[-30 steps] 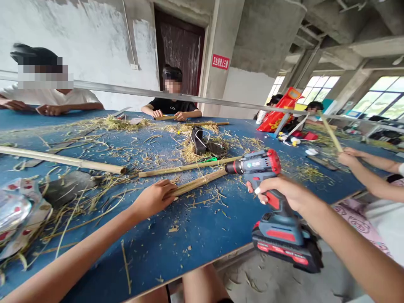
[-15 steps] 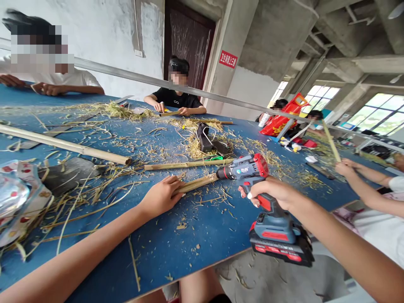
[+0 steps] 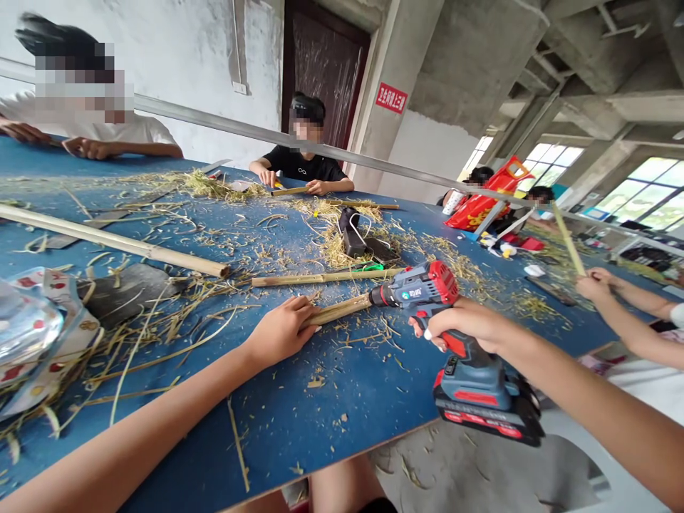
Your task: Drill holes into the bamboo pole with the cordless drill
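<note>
My left hand (image 3: 281, 330) is closed on the near end of a short bamboo piece (image 3: 342, 310) and presses it onto the blue table (image 3: 353, 406). My right hand (image 3: 467, 324) grips the handle of a red and grey cordless drill (image 3: 427, 288). The drill's nose meets the far end of the bamboo piece, its battery pack (image 3: 486, 402) hanging past the table edge.
Two more bamboo poles (image 3: 117, 242) (image 3: 320, 278) lie across the table among shavings. A black device with white cable (image 3: 355, 239) sits mid-table, a foil bag (image 3: 32, 320) at left. People sit at the far side; another person's arms (image 3: 625, 313) hold a bamboo stick at right.
The drill has moved left along the bamboo piece's line until its nose is at the piece's end. The left hand has kept its hold. The view has tilted slightly.
</note>
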`<state>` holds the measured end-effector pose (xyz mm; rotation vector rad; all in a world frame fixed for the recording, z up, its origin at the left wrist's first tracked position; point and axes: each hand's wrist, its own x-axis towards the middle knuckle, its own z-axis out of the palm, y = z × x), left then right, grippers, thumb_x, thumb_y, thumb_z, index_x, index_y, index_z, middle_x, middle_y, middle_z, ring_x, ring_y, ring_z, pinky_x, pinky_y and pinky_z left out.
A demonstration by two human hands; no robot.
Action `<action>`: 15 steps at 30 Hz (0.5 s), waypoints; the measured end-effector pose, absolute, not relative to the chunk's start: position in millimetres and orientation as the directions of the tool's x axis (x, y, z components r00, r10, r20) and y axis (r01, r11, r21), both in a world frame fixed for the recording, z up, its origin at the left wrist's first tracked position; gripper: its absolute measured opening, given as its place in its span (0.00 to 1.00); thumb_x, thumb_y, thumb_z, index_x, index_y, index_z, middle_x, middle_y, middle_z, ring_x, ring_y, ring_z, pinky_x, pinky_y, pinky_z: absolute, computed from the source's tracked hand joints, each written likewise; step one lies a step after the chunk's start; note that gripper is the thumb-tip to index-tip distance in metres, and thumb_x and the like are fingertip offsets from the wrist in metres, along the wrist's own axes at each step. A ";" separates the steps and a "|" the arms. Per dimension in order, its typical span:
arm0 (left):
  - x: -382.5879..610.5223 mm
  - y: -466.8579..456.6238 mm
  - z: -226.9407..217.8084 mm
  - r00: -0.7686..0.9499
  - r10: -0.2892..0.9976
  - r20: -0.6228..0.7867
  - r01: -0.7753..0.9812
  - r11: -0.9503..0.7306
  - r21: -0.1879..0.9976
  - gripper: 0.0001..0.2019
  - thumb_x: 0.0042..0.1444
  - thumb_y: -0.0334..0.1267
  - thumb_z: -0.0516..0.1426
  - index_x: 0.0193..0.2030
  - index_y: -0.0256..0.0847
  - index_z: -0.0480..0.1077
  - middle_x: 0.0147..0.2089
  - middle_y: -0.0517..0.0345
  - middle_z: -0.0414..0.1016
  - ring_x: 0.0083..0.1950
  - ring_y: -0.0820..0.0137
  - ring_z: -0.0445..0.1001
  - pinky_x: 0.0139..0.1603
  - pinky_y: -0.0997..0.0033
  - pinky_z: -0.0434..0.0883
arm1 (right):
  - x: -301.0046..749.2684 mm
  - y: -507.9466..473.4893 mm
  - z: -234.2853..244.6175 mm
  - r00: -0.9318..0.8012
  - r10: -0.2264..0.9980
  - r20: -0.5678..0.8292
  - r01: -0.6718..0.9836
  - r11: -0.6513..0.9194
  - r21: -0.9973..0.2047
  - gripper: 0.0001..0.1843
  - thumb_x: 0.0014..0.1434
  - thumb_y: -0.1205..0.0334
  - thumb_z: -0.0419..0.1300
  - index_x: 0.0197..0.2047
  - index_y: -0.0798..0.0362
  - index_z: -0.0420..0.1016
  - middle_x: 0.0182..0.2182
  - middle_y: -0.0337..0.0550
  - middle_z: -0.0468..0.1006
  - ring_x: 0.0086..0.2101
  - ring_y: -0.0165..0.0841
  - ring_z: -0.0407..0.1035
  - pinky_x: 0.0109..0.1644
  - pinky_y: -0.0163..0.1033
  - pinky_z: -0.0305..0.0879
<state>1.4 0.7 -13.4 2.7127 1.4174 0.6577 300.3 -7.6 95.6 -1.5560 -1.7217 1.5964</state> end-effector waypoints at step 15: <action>1.7 2.0 -11.6 0.527 0.770 0.359 0.788 -0.601 0.131 0.14 0.58 0.37 0.46 0.46 0.36 0.67 0.38 0.51 0.68 0.40 0.67 0.67 0.42 0.68 0.67 | 281.8 29.1 129.7 -0.326 0.770 -0.549 0.723 -0.171 -0.669 0.03 0.35 0.70 0.56 0.20 0.56 0.66 0.14 0.37 0.65 0.16 0.25 0.60 0.19 0.31 0.59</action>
